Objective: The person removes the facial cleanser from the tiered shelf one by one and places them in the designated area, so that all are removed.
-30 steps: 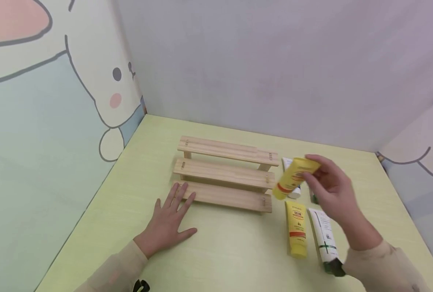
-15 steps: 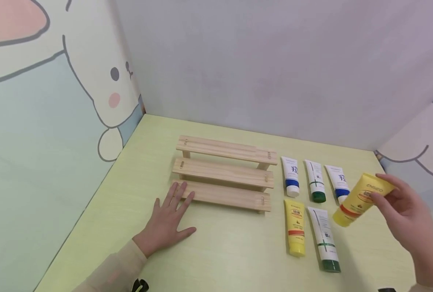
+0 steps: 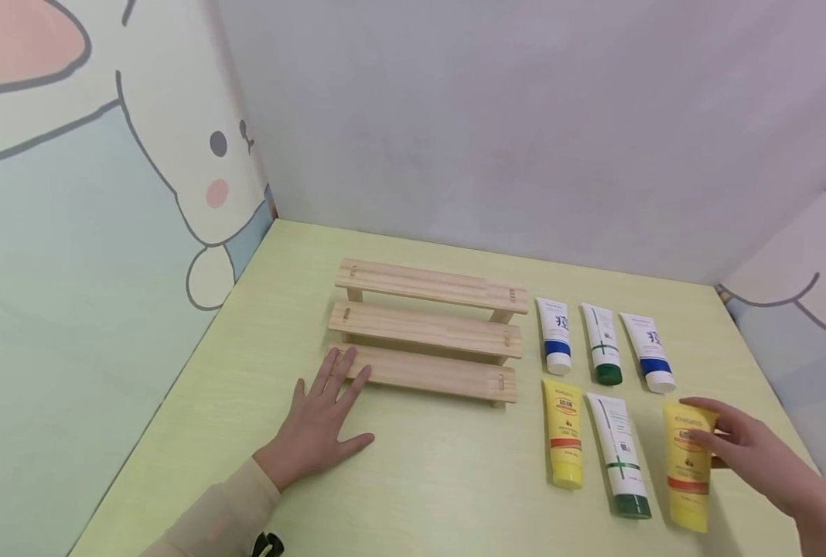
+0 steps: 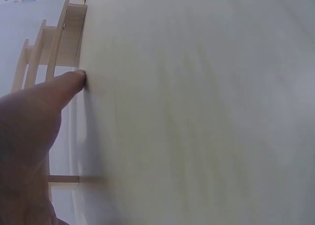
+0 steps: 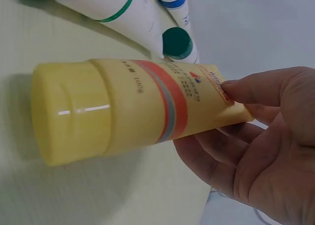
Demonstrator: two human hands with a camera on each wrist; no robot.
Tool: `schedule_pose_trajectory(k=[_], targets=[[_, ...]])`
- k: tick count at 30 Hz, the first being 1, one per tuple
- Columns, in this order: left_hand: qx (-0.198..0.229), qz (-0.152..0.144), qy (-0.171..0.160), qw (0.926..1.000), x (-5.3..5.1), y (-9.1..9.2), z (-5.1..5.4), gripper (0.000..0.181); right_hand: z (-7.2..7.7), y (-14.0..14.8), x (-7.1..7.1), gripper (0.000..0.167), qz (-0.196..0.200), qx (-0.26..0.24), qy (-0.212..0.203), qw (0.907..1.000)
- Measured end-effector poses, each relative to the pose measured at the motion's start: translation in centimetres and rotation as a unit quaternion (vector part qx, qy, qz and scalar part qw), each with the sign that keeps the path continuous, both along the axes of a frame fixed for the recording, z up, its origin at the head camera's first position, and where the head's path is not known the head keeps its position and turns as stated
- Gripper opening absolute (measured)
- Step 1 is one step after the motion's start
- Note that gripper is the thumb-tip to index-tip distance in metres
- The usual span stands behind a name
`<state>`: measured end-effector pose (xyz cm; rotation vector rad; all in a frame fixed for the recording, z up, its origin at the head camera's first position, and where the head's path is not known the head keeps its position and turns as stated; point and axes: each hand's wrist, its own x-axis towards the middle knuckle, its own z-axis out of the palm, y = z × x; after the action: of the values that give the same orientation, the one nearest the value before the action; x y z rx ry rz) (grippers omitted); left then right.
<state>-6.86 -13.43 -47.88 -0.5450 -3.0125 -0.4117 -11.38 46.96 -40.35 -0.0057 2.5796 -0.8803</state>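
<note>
My right hand (image 3: 754, 449) pinches a yellow squeeze tube (image 3: 689, 468) near its flat end, thumb on the printed face and fingers behind. In the right wrist view the yellow cap (image 5: 71, 114) points away from the hand, and a shadow lies on the table beside the tube. My left hand (image 3: 319, 433) lies with fingers spread at the left front of a three-step wooden rack (image 3: 427, 371), its fingertips on the lowest step. To the left of the held tube lie a white tube with a green cap (image 3: 618, 456) and another yellow tube (image 3: 564, 433).
Behind these lie a white tube with a blue band (image 3: 554, 333), a smaller green-capped tube (image 3: 601, 340) and a second blue-banded tube (image 3: 646, 348). The pale yellow-green table (image 3: 441, 472) meets a light back wall (image 3: 489, 139) and patterned side walls.
My right hand has carried the yellow tube from beside the rack to the right, then lowered it toward the front right of the row. The left hand has stayed in place.
</note>
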Motion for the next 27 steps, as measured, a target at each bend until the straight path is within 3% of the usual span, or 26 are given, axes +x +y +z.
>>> schedule_pose_trajectory(k=[6,14,21,27], targets=[[-0.002,0.002,-0.001,1.0000,0.0,-0.2,-0.1,0.097,-1.9,-0.1,-0.7,0.065,-0.011,-0.004,-0.056,0.9983],[0.002,0.001,-0.005,1.0000,-0.1,-0.4,-0.1,0.098,-3.7,-0.2,-1.6,0.080,-0.044,0.017,-0.069,0.9965],[-0.004,-0.004,0.004,1.0000,-0.1,-0.5,-0.1,0.098,-3.5,-0.2,-1.1,0.085,-0.047,0.080,-0.042,0.9948],[-0.021,-0.016,0.032,0.9991,-0.1,-0.8,0.3,0.096,-2.1,-0.8,-1.0,0.087,-0.020,0.168,-0.042,0.9847]])
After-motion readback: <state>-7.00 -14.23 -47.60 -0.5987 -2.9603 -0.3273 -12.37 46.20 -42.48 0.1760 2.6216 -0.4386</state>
